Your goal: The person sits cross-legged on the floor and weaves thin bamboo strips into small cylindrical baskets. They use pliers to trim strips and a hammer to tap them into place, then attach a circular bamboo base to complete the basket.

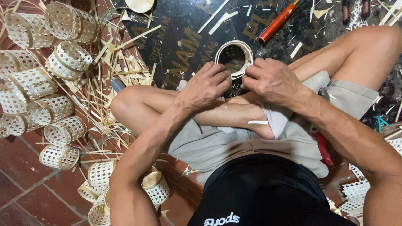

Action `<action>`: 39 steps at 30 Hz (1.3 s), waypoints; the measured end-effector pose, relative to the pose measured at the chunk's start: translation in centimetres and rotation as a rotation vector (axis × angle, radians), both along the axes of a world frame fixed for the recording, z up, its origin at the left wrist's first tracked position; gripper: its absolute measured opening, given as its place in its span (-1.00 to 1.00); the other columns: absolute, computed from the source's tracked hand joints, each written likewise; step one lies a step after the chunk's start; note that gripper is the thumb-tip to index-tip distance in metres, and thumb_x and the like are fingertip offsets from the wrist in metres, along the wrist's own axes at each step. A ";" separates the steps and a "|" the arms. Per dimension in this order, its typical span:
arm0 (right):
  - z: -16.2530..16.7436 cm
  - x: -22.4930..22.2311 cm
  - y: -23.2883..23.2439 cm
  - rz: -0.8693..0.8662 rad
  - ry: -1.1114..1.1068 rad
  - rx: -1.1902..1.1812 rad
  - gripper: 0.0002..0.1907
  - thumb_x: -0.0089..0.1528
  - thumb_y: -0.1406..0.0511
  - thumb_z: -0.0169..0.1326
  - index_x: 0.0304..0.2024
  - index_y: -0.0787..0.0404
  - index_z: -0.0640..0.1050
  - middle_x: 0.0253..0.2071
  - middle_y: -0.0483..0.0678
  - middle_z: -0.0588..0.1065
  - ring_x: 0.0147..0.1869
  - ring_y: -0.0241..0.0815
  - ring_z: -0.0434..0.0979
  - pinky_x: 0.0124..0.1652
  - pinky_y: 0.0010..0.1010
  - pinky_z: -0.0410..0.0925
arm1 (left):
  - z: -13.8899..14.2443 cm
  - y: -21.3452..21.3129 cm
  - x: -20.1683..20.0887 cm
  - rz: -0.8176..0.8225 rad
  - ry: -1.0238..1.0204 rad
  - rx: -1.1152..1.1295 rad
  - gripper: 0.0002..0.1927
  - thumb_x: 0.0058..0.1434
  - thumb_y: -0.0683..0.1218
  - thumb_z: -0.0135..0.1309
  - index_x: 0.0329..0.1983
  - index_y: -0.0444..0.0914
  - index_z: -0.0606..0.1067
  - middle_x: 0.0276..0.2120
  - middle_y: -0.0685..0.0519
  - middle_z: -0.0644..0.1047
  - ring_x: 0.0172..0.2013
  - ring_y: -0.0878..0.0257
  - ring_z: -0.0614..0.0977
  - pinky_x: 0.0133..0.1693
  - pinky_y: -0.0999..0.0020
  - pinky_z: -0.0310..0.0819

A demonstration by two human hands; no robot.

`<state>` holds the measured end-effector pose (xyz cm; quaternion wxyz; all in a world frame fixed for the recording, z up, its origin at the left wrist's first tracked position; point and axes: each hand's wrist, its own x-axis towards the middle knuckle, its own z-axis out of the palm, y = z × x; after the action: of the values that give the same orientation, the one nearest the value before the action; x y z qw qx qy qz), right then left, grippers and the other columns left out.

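- Hands meet over one small woven basket (pixel 233 56), a round open cylinder of pale strips standing mouth-up on the dark mat (pixel 184 29) in front of the crossed legs.
- Left hand (pixel 208 83) has its fingers curled narrow, pinching the near rim of the basket on its left side.
- Right hand (pixel 271 79) is bent the same way, fingers closed on the rim's near right side; the two sets of knuckles sit just beside each other.
- Finished baskets (pixel 46 83) of the same kind lie heaped on the red tile floor (pixel 25 184) to the left, some upright, some on their sides.
- More of them lie by the left elbow (pixel 125 184).
- Loose strips and shavings (pixel 109 79) are scattered between the heap and the left knee.
- A tool with a red handle (pixel 277 23) lies on the mat beyond the basket, well apart from both hands.
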<state>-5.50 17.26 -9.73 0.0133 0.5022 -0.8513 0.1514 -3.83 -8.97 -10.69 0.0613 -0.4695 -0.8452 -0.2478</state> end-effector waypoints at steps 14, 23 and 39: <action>-0.6 1.7 -3.6 -0.291 0.179 -0.121 -0.83 0.11 0.29 0.11 -0.30 0.24 0.55 -0.39 -0.08 0.37 -0.27 -0.13 0.44 -0.36 -0.37 0.34 | 0.5 0.2 -0.4 -0.054 0.023 -0.048 -0.69 0.12 -0.04 0.09 -0.16 -0.33 0.50 -0.17 -0.03 0.53 -0.04 0.08 0.51 0.01 0.16 0.34; -0.8 1.9 -1.6 -0.126 0.140 -0.148 -0.80 0.10 0.29 0.09 -0.25 0.23 0.55 -0.32 -0.11 0.41 -0.22 -0.14 0.44 -0.28 -0.35 0.35 | 0.2 -0.4 0.0 -0.073 0.098 -0.027 -0.74 0.21 -0.09 0.07 -0.10 -0.33 0.49 0.01 -0.07 0.53 0.03 0.09 0.51 0.05 0.20 0.38; -0.7 0.7 -3.1 -0.193 0.104 -0.190 -0.89 0.13 0.32 0.16 -0.41 0.18 0.49 -0.41 -0.09 0.34 -0.27 -0.09 0.40 -0.31 -0.27 0.30 | -0.1 -1.1 -0.4 0.022 0.017 -0.041 -0.75 0.23 -0.12 0.05 -0.08 -0.35 0.48 0.01 -0.08 0.53 0.10 0.02 0.48 0.17 0.10 0.36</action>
<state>-4.79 14.14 -10.38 0.1195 0.4217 -0.8757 0.2028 -4.20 -10.04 -10.84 0.0617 -0.4636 -0.8546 -0.2256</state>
